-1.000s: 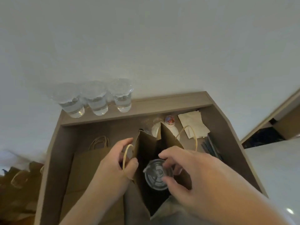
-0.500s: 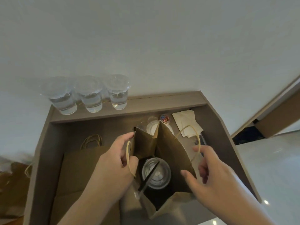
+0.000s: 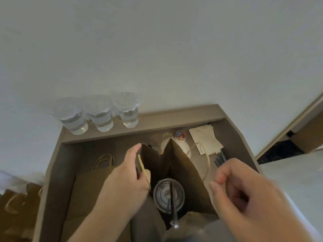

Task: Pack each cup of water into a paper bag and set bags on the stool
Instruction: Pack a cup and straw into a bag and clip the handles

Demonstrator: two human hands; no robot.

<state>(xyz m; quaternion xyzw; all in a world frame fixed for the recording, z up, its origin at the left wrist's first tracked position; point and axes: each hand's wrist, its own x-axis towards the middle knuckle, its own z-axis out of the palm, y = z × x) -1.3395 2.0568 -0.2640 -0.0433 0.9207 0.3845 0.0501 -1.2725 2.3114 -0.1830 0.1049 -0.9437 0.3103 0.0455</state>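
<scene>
Right now I am pinning the paper bag [image 3: 185, 172] upright in the lower middle of the frame. My left grip [image 3: 129, 173] is clamped on its left wall together with the cord loop there, which is propping the mouth wide and stopping the sides from folding in. The lidded cup [image 3: 168, 194] is sitting upright on the bag's floor, with a black straw [image 3: 173, 203] lying across its lid toward the near wall. My right grip [image 3: 244, 194] is hovering at the lower right with fingers curled, just beside the right handle [image 3: 208, 165]. It is blurred, so I cannot tell whether it is pinching the cord or closed on nothing. I am judging that it is going for that loop, so both handles can be drawn together for lifting. Three more cups [image 3: 100, 114] are waiting in a row on the table [image 3: 174, 117] at its back ledge, upper left, well apart from the bag. Flat bags [image 3: 90, 189] are lying under my left forearm, handy for the next cup. I am not making out the stool.
</scene>
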